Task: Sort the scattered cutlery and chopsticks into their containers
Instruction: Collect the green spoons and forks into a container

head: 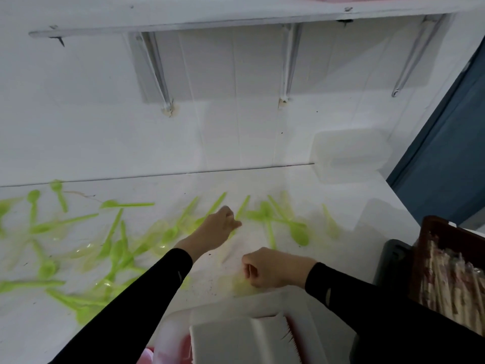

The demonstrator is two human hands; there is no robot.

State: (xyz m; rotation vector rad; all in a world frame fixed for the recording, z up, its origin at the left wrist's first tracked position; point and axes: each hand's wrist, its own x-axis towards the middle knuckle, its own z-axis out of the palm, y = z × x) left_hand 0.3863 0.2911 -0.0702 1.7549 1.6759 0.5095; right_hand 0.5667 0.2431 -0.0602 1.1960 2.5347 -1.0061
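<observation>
A green spoon (pixel 244 206) just ahead of the left hand (pixel 217 228) is pinched by its curled fingers (pixel 233 219), presumably for gathering, while the right hand (pixel 270 267) is held fisted nearer the body, its contents indiscernible, with the chopstick crate (pixel 446 271) to its right.

My only camera rides on my head, facing forward and down, close above my left hand (pixel 219 227) and right hand (pixel 265 267), with the counter (pixel 341 195) around them and the wall (pixel 105 127) rising beyond them.
</observation>
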